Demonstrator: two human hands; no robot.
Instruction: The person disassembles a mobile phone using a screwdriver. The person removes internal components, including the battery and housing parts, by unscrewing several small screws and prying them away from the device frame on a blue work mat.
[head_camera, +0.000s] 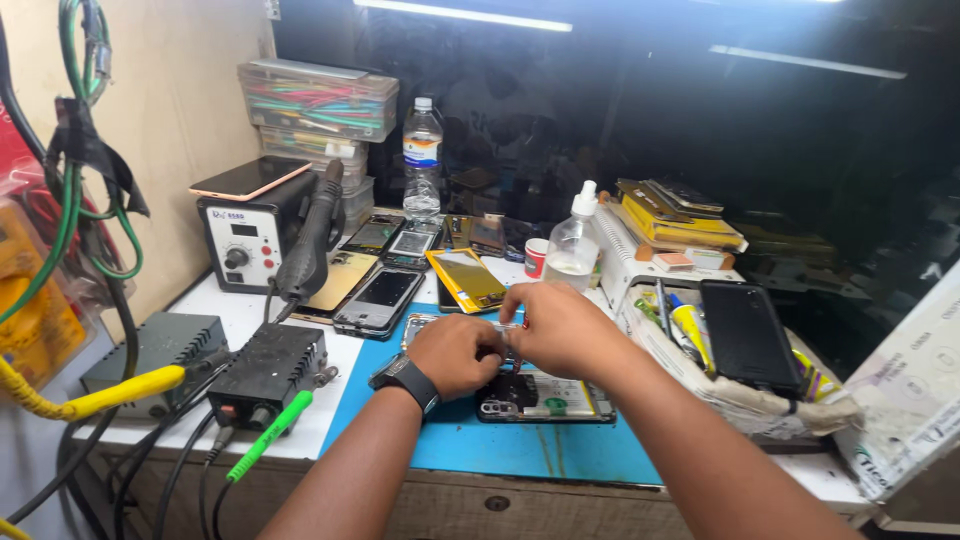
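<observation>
An opened phone (545, 397) with its insides showing lies on a blue work mat (520, 445). My left hand (455, 352), with a black watch on the wrist, rests over the phone's upper left part, fingers curled. My right hand (555, 325) is right beside it, fingers pinched together above the phone's top edge. The two hands touch, and what they pinch is hidden between the fingers. A silver frame piece (418, 325) pokes out behind the left hand.
A hot-air station (250, 235) with its black handle (310, 240) stands at left, a small black power box (268, 375) and cables in front. Several phones and screens (380, 298) lie behind the mat. A squeeze bottle (573, 245), water bottle (422, 158), stacked plastic boxes (318, 100) and a tray (730, 395) of tools surround it.
</observation>
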